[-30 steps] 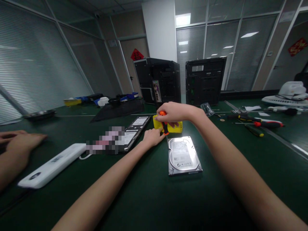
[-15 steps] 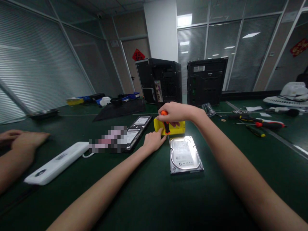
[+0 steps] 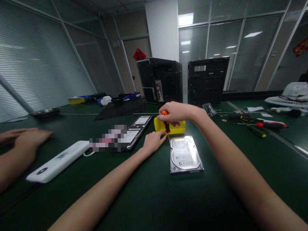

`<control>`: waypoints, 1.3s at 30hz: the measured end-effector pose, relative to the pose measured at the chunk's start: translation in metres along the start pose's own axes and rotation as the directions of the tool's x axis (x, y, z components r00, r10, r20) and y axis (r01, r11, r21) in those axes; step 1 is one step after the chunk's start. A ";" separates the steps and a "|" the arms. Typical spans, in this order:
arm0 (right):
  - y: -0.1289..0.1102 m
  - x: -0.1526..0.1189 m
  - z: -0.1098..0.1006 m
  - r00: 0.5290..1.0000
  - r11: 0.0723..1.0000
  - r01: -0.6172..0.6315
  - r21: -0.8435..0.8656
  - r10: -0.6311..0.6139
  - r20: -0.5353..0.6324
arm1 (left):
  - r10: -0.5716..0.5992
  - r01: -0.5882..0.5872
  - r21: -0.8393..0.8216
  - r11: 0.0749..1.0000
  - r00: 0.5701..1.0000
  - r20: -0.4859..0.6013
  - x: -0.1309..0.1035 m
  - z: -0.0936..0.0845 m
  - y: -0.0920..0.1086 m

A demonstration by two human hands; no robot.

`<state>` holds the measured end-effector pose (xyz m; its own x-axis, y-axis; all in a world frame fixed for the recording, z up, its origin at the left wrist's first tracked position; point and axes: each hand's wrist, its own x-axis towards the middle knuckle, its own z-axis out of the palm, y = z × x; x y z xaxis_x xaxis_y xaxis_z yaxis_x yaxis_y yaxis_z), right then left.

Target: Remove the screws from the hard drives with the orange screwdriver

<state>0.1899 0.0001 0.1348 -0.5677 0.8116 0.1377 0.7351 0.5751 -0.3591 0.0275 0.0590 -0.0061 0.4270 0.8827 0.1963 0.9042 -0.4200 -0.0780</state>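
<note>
My right hand [image 3: 169,112] is closed around the orange and black handle of a screwdriver [image 3: 167,127], held upright. The thin shaft points down to the far left corner of a silver hard drive [image 3: 184,154], which lies flat, label side up. Beside the shaft rests my left hand [image 3: 153,141], its fingertips pressed together; whatever they hold is hidden. Directly behind both hands stands a yellow case [image 3: 179,128], partly covered by the right hand.
Left of my hands lie black hard drives [image 3: 134,134] and a white power strip [image 3: 57,162]. Another person's hands [image 3: 31,138] rest at far left. Two computer cases [image 3: 168,80] stand behind. Pliers and another screwdriver [image 3: 269,125] lie right, near a white hat [image 3: 291,93].
My left index finger has come down from the yellow case towards the screwdriver shaft. My right hand keeps the same hold, and the hard drive stays in place. The view has shifted slightly.
</note>
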 end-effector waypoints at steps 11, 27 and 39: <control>-0.002 -0.001 0.002 1.000 1.000 -0.005 0.018 0.005 -0.008 | -0.052 0.036 -0.169 0.985 0.995 -0.086 0.004 0.005 -0.008; 0.005 0.000 0.001 0.998 0.997 -0.054 0.058 0.054 0.011 | 0.064 -0.117 -0.628 0.769 0.992 -0.105 -0.011 0.005 -0.024; 0.008 -0.009 -0.008 0.991 0.989 -0.124 0.080 0.119 0.066 | 0.170 -0.150 -0.882 0.446 0.982 -0.081 -0.046 -0.009 -0.009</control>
<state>0.2039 -0.0023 0.1380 -0.4997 0.8655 0.0334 0.7675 0.4603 -0.4462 -0.0003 0.0205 -0.0057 0.5720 0.7784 0.2587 0.3270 -0.5057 0.7983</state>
